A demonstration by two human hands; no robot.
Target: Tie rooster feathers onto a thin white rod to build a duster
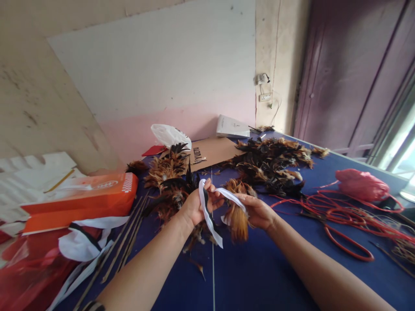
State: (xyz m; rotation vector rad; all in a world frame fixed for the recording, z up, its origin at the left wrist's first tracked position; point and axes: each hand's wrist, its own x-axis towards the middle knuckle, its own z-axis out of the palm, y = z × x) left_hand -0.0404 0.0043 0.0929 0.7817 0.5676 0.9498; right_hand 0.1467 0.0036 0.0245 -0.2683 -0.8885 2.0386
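Feather bundle in right hand, white strip in left hand

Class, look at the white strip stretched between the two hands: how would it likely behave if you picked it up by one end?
The white strip would probably flop: its free tail hangs limp below the left hand. It looks thin and light, arching loosely across to the right hand. It might also twist easily, since it curls between the hands.
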